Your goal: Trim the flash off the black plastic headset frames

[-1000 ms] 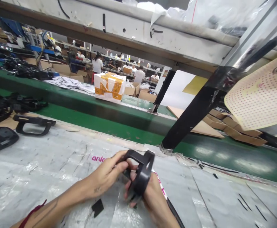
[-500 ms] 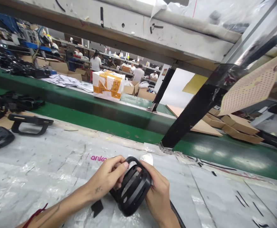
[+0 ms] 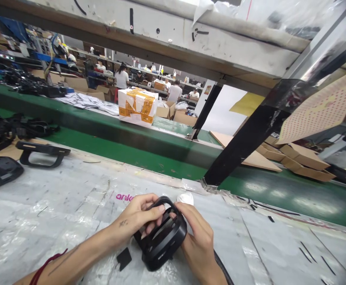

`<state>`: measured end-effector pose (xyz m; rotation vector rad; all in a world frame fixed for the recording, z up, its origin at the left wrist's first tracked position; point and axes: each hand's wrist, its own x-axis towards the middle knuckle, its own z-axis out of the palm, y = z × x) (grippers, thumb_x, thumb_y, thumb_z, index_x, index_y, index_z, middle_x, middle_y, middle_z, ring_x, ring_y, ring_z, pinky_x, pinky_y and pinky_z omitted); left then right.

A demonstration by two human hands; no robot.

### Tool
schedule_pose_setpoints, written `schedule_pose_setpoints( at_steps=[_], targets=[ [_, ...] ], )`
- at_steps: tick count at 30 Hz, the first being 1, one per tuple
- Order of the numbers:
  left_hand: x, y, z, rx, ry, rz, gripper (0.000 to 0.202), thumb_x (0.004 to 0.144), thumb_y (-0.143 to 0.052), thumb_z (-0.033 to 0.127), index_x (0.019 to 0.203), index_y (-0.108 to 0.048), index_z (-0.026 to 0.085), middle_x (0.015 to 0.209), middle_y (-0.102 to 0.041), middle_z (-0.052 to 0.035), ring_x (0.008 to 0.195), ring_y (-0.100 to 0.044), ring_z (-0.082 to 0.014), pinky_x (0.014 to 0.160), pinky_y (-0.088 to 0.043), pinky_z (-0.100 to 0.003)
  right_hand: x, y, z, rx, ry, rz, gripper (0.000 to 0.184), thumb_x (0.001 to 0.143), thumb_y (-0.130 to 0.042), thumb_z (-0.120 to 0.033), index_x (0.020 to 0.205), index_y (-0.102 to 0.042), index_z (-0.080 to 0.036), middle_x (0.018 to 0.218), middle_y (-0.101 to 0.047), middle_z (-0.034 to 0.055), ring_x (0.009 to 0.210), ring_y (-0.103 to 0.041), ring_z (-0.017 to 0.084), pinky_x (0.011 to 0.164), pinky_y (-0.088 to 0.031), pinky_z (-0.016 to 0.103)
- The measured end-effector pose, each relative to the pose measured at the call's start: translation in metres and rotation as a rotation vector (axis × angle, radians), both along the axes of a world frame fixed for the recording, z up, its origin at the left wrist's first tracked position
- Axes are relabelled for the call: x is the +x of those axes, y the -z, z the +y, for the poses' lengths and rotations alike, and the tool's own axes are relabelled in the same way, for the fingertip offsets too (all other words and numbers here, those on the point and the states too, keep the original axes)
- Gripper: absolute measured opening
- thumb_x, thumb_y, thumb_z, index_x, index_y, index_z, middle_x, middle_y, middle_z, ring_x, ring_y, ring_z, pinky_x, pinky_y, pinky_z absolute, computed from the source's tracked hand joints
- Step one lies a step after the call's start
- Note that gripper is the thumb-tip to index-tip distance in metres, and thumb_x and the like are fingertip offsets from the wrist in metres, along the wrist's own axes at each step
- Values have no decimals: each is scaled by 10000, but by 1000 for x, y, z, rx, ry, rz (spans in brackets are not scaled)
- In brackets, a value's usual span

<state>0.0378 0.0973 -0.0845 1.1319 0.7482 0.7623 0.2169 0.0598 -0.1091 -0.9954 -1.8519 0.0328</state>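
Note:
Both my hands hold a black plastic housing (image 3: 163, 241) with rounded corners and slots, tilted just above the covered table. My left hand (image 3: 144, 213) grips its upper left side, thumb reaching over the frame's opening and fingers curled within it. Along the right edge my right hand (image 3: 198, 233) is wrapped, with a fingertip showing through the opening. A small black flat piece (image 3: 123, 259) lies on the table left of the housing. Behind the housing sits a round white item (image 3: 185, 198). A black cord or strap (image 3: 222, 267) shows beside my right wrist.
More black plastic parts, a handle-like frame (image 3: 44, 153) and a shell (image 3: 0, 172), lie at the left. A green conveyor (image 3: 125, 148) runs behind the table. A black post (image 3: 241, 146) and an overhead shelf (image 3: 149, 35) stand close. A taped box (image 3: 137, 106) and several people are farther back.
The housing has turned slightly and tipped in my hands. My left thumb has shifted right over its opening. The whole view has moved a little.

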Motion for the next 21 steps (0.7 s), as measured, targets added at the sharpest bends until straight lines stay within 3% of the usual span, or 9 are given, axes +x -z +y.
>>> schedule_pose_setpoints(
  at_steps=[5, 16, 21],
  targets=[
    [3, -4, -2, -49, -64, -90, 311, 810, -672, 419, 820, -643, 110, 564, -547, 20, 402, -435, -50, 352, -362, -131, 0, 0, 1, -31, -15, 31, 279, 904, -533, -82, 1147, -576, -211, 993, -681, 59, 890, -650, 179, 752, -541, 306],
    [2, 2, 0, -130, -35, -44, 391, 839, -615, 475, 732, -637, 100, 398, -422, 61, 250, -263, -7, 253, -167, -110, 0, 11, -1, -7, 96, -66, 285, 938, -474, -155, 1215, -539, -182, 977, -726, 75, 822, -715, 176, 719, -588, 267],
    [8, 5, -11, -127, -44, -104, 391, 867, -578, 487, 712, -595, 128, 385, -360, 92, 234, -236, -10, 249, -156, -117, 4, 12, -4, -40, 123, -83, 272, 964, -482, -239, 1229, -514, -185, 961, -735, 71, 808, -724, 173, 686, -581, 241]
  ],
)
